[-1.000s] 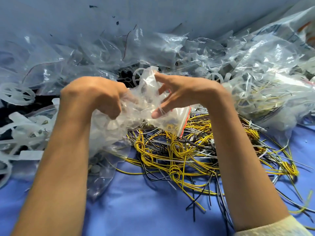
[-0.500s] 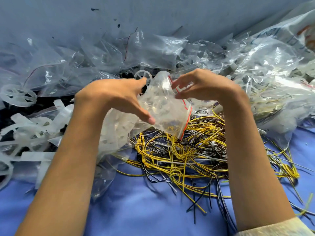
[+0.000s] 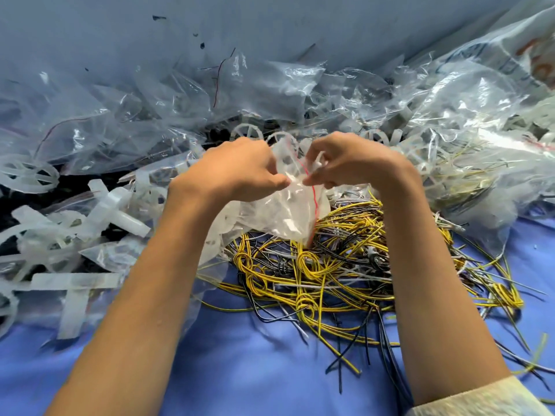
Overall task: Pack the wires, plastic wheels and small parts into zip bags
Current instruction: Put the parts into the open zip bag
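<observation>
Mid-frame, our left hand (image 3: 237,171) pinches one lip of the zip bag (image 3: 282,208), which is clear, crumpled and edged with a red stripe. Our right hand (image 3: 348,163) pinches the other. The bag hangs just above the yellow wires (image 3: 327,265). We judge we're parting its seal. Next, it needs spreading wide enough for loading.

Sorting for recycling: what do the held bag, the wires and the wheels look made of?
Bag: thin clear plastic film, glossy, crinkled, red zip line. Wires: smooth yellow, black and white plastic sleeving; cores unseen, likely metal. Wheels: milky, matte, seemingly stiff moulded plastic.
</observation>
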`<state>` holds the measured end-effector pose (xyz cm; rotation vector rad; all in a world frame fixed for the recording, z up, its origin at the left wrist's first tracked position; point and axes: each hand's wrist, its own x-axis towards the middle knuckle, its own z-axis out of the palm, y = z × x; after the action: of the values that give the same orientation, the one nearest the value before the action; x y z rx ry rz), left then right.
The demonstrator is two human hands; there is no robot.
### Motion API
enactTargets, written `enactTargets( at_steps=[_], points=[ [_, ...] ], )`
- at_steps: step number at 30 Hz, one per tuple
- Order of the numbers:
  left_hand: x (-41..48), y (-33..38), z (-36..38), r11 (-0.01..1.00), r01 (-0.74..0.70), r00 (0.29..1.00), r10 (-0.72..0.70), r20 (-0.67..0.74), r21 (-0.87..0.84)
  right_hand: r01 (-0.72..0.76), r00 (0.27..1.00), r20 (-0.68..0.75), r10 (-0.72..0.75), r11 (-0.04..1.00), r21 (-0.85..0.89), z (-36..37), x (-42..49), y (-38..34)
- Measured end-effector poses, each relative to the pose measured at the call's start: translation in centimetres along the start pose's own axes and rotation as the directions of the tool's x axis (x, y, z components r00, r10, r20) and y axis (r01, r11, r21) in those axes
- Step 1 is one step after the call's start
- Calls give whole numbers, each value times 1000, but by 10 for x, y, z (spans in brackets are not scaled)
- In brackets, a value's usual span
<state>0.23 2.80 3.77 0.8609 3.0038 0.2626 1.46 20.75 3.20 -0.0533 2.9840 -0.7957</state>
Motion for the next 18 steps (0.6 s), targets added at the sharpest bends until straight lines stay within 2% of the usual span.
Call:
enactTargets(
  at_steps=[2,4,8,10,11,12,14,15,16,18],
  points=[
    [-3,-4,-3,997,78,996,-78,-40,-1,60,988,-147,-56,998,27,-3,-4,-4],
    [-8,-6,-6,988,153,979,-154,-131,-15,91,944,-322,-75,995,36,-3,-4,-9],
    [-11,-9,-12,974,212,954,-225,-200,-83,237,794,-608,-10,926,293,-7,2,-16],
    [-12,-12,-15,968,219,950,-241,-197,-124,287,730,-683,11,903,321,-7,4,-18],
    [-13,-14,-16,964,225,948,-250,-197,-142,275,742,-670,2,911,308,-6,4,-19],
    [-13,-16,-18,960,232,945,-260,-197,-155,234,798,-603,-15,929,286,-5,5,-18],
    [-15,-22,-21,953,248,940,-280,-193,-171,140,951,-299,-82,974,180,-4,7,-13],
    [-15,-25,-23,949,259,937,-293,-192,-181,112,982,-164,-99,991,76,-3,5,-12],
    [-17,-28,-24,943,273,931,-308,-193,-190,111,990,-89,-112,994,-18,-1,4,-12],
    [-19,-34,-27,933,292,918,-335,-210,-211,136,988,-65,-142,987,-85,1,1,-13]
  ],
)
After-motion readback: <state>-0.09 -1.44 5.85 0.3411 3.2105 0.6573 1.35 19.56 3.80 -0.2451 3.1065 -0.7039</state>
